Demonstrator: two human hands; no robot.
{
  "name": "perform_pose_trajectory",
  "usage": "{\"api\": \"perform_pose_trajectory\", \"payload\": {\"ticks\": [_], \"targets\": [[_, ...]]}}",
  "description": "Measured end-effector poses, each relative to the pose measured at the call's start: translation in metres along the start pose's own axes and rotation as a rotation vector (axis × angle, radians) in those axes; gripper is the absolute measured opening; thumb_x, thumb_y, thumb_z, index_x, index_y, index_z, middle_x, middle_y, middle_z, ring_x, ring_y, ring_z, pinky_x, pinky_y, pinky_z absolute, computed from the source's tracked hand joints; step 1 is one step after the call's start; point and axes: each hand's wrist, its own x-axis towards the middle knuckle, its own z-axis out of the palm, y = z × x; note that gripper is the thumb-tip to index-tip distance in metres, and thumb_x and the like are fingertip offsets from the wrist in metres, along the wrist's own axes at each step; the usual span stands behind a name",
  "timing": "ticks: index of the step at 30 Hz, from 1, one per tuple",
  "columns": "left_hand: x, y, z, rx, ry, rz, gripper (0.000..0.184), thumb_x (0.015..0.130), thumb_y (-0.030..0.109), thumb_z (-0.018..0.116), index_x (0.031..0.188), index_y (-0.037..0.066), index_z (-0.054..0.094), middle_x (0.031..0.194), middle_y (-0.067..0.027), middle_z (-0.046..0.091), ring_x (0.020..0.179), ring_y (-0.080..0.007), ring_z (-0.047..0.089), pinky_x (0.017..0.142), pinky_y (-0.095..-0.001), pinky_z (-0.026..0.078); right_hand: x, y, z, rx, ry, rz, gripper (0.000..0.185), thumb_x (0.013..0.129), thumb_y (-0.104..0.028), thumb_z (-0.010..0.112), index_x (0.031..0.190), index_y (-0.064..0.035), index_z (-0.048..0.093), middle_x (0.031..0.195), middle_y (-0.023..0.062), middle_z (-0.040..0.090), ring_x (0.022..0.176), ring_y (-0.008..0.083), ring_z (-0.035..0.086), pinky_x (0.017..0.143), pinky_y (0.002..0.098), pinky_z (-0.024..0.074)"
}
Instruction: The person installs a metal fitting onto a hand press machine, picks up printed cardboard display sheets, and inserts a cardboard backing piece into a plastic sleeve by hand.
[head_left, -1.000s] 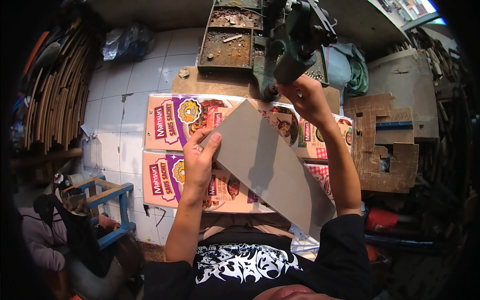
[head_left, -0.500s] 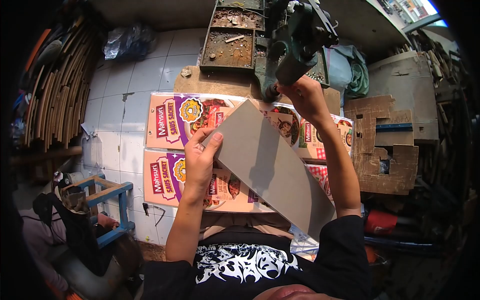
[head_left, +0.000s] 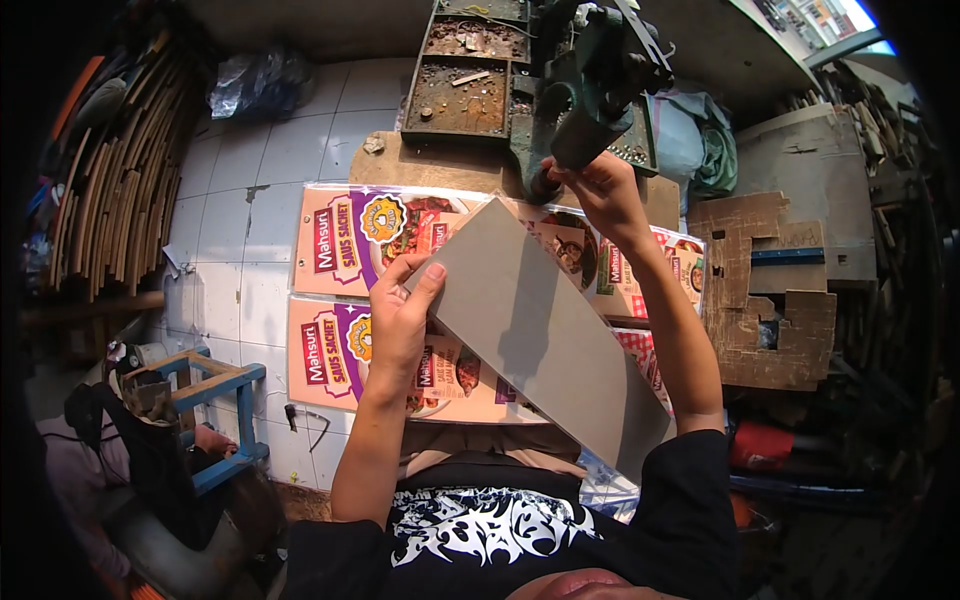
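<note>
On the near side of the dark press [head_left: 592,132], a grey board [head_left: 570,345] slants over printed panels [head_left: 325,245], held in the grip of the left hand [head_left: 405,300]; beside the press, the right hand [head_left: 600,188] bends narrowly, its contents unclear.

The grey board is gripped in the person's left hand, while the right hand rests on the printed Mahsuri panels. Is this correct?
Not entirely: the right hand is not resting on the printed Mahsuri panels; the head view shows its fingers up at the dark green machine. The grey board is indeed gripped in the left hand.
</note>
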Motion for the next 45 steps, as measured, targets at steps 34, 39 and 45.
{"api": "perform_pose_trajectory", "payload": {"ticks": [34, 39, 45], "targets": [[-0.01, 0.007, 0.0, -0.168, -0.025, -0.007, 0.022, 0.095, 0.018, 0.068, 0.107, 0.001, 0.062, 0.093, -0.0045, 0.067, 0.079, -0.0079, 0.061, 0.071, -0.0214, 0.048, -0.155, -0.11, 0.003, -0.119, 0.048, 0.366, 0.032, 0.091, -0.006, 0.067, 0.122, 0.0005, 0.062, 0.091, 0.0128, 0.072, 0.08, 0.0147, 0.067, 0.072, 0.0285, 0.0508], [-0.024, 0.01, -0.003, -0.145, -0.051, 0.006, 0.024, 0.094, 0.016, 0.069, 0.113, 0.004, 0.061, 0.097, -0.0007, 0.066, 0.076, -0.0059, 0.059, 0.063, -0.0205, 0.047, -0.144, -0.17, -0.011, -0.416, 0.097, 0.21, 0.034, 0.084, 0.001, 0.069, 0.117, -0.0034, 0.068, 0.094, 0.0179, 0.072, 0.089, 0.0314, 0.072, 0.075, 0.0353, 0.0532], [-0.031, 0.013, 0.0, -0.155, -0.098, 0.169, 0.034, 0.094, 0.023, 0.07, 0.118, 0.004, 0.056, 0.107, -0.0067, 0.068, 0.095, -0.0141, 0.068, 0.084, -0.0307, 0.057, -0.142, -0.208, -0.006, -0.758, 0.165, -0.261, 0.036, 0.07, -0.001, 0.071, 0.105, -0.011, 0.075, 0.08, 0.0061, 0.069, 0.065, 0.0221, 0.066, 0.056, 0.0339, 0.0488]]}}
